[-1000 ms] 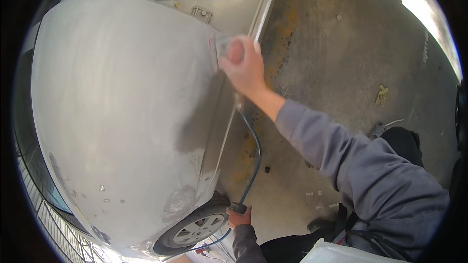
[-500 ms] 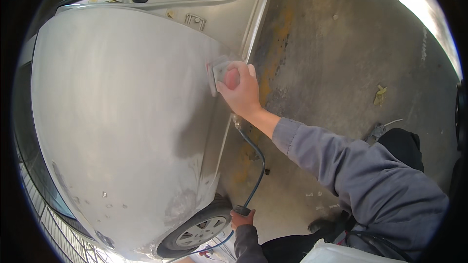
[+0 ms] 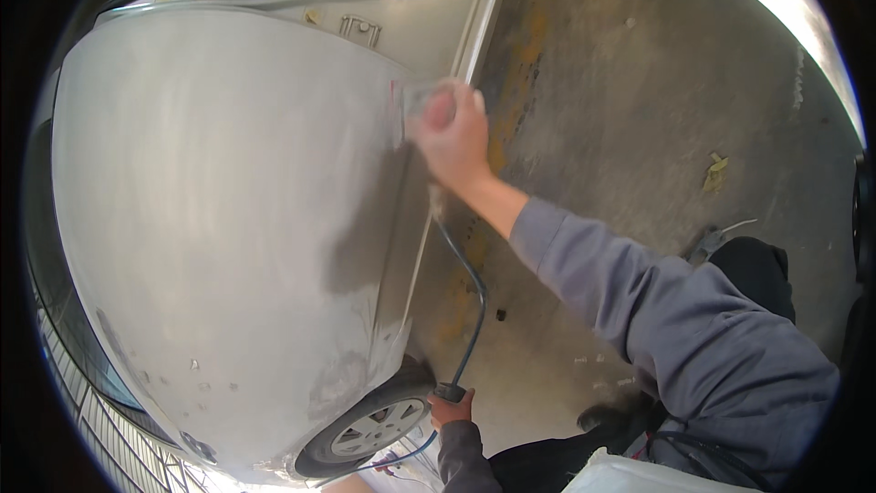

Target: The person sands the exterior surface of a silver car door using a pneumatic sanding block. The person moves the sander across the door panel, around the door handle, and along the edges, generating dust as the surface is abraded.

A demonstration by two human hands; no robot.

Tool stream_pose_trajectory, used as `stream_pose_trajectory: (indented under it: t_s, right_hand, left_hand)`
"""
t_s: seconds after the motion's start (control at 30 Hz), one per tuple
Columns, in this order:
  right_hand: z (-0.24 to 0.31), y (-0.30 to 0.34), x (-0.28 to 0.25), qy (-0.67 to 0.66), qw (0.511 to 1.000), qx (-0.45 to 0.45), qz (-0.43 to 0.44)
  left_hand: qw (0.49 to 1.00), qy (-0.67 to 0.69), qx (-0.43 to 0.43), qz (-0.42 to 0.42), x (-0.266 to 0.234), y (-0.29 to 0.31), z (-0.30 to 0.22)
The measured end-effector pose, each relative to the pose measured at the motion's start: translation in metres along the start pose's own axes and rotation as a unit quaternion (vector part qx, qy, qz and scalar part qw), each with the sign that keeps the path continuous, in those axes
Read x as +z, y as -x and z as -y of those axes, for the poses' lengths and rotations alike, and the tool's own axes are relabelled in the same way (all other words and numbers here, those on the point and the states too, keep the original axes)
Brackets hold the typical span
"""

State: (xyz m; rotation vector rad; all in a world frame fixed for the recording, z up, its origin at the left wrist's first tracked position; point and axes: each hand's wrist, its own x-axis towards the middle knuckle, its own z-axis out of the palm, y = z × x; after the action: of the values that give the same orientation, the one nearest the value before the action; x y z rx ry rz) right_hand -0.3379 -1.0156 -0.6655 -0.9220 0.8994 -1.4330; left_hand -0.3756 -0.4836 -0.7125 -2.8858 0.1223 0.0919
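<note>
Sanding block (image 3: 422, 102): in right hand (image 3: 453, 135), fingers wrapped over it, pressed flat on car panel (image 3: 228, 219) near rear edge. Prob. light, stiff; grip over back. Long axis across panel edge, blurred.
Hose (image 3: 472, 310): left hand (image 3: 451, 406) closed round it, near wheel (image 3: 370, 424).

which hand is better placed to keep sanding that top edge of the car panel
Right. The right hand presses the sanding block against the panel at its upper edge. The left hand is low by the wheel, gripping the hose.
</note>
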Motion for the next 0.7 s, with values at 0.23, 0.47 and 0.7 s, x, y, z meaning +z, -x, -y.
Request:
stream_pose_trajectory:
  t_s: [0.23,0.47,0.7]
  right_hand:
    - [-0.002,0.046,0.001,0.010,1.000,-0.005,0.028]
    - [-0.008,-0.012,-0.004,-0.004,0.999,0.034,-0.024]
    - [-0.005,0.022,-0.004,0.024,0.998,-0.044,0.024]
  left_hand:
    - [0.999,-0.043,-0.015,0.028,-0.001,0.000,-0.003]
    - [0.999,0.038,-0.022,-0.005,-0.007,0.003,-0.003]
    - [1.000,-0.006,0.002,0.003,-0.001,0.002,0.000]
